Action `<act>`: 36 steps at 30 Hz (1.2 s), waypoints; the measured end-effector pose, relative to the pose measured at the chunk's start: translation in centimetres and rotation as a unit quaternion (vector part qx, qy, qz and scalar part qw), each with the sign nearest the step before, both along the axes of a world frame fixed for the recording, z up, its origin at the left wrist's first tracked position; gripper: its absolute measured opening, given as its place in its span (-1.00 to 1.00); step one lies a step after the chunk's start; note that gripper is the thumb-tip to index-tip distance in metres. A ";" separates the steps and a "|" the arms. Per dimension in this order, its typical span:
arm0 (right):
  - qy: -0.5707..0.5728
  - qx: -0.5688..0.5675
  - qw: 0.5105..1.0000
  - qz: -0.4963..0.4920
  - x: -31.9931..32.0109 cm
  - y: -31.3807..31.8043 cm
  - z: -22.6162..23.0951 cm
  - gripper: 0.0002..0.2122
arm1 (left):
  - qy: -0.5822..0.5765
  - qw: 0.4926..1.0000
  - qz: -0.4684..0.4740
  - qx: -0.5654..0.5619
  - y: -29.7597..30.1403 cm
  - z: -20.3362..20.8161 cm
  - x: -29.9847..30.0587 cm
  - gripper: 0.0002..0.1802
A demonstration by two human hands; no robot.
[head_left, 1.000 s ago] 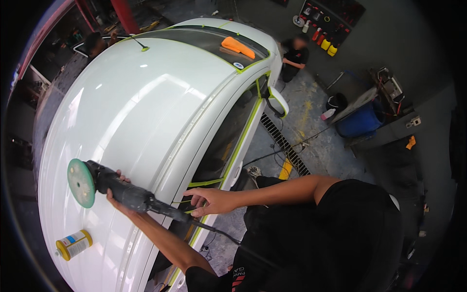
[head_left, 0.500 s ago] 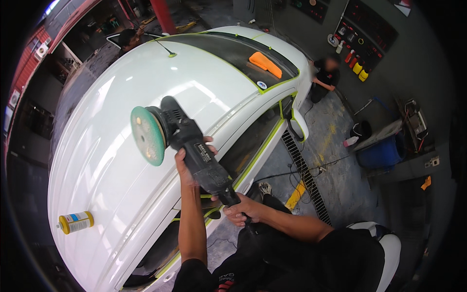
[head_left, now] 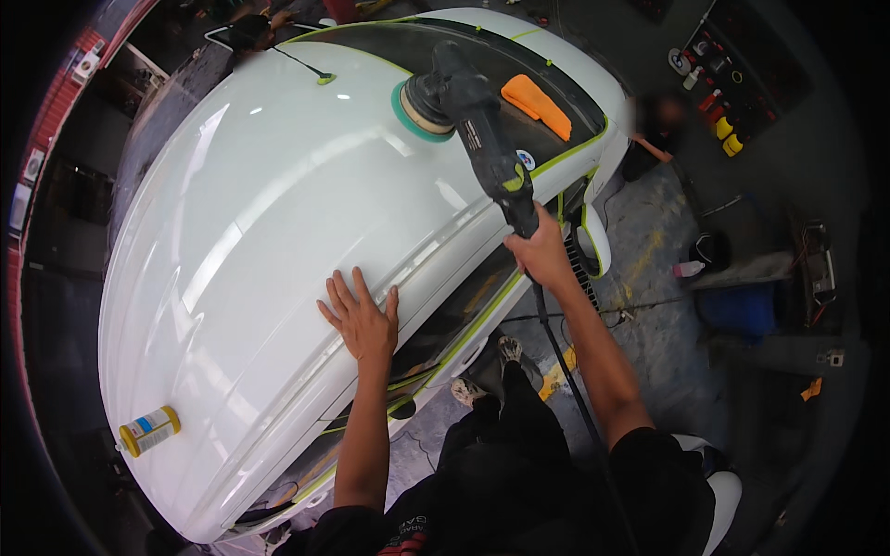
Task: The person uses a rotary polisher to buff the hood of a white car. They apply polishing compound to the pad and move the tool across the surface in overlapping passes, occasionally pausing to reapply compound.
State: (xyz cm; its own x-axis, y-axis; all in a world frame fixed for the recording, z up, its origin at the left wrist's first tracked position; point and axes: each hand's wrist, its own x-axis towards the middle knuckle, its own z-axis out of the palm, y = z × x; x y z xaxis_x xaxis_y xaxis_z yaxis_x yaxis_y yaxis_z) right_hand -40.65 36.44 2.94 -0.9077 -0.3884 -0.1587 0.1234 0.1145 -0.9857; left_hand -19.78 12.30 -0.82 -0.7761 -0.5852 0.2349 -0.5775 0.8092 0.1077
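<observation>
A white car (head_left: 269, 213) fills the left and middle of the head view, its glass edges lined with yellow-green masking tape. With my right hand (head_left: 545, 248) I grip the rear handle of a black car polisher (head_left: 482, 139). Its green foam pad (head_left: 408, 119) sits against the roof near the windshield's top edge. My left hand (head_left: 362, 317) lies flat on the roof's near side, fingers spread, holding nothing. An orange cloth (head_left: 538, 106) rests on the windshield. At the roof's lower left lies a yellow bottle (head_left: 150, 431) with a pale label.
From the polisher a black cord (head_left: 577, 389) hangs past my right forearm. Beyond the car's front corner a person (head_left: 654, 134) crouches; another person (head_left: 250, 35) is at the far side. A blue bin (head_left: 737, 309) stands right, and a floor drain grate (head_left: 582, 273) runs beside the car.
The polisher has swung away and right, its pad turned down from facing left onto the roof. My left hand has let go of it and now lies on the roof.
</observation>
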 end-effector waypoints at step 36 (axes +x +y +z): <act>0.137 0.214 0.961 0.110 -11.2 -5.7 -3.4 -0.46 | 0.017 0.999 0.021 -0.027 -0.2 -0.6 -0.7 -0.22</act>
State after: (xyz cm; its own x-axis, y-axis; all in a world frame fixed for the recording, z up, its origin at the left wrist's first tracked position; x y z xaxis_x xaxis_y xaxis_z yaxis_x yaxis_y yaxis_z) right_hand -51.81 30.78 -0.44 -0.8411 -0.5290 -0.1131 -0.2086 0.5100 -0.8345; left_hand -20.47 12.07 -1.47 -0.7424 -0.6028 0.2925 -0.6079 0.7895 0.0842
